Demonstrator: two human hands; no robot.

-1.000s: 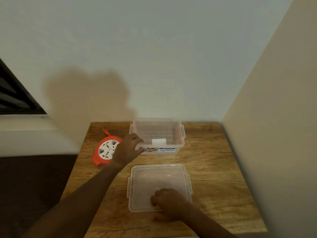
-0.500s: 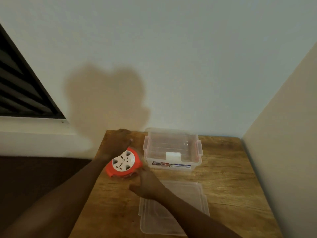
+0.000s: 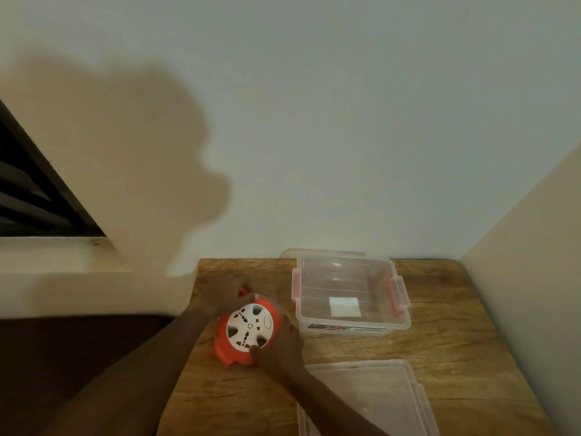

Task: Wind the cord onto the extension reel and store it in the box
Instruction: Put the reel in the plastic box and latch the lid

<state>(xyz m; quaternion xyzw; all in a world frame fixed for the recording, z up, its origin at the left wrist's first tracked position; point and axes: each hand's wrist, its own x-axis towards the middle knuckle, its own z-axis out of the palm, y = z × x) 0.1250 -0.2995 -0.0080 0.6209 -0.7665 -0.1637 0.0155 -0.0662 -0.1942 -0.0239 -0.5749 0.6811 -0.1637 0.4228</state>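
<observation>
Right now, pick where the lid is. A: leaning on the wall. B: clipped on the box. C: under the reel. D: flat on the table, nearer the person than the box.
D: the lid lies flat on the table, nearer than the open box, apart from the reel.

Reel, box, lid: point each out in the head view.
extension reel [image 3: 250,326], head view: centre of its white socket face.
box [image 3: 405,322], head view: clear front right rim, lid off.
lid [image 3: 371,394], head view: flat clear top, lying on the table near the box.
</observation>
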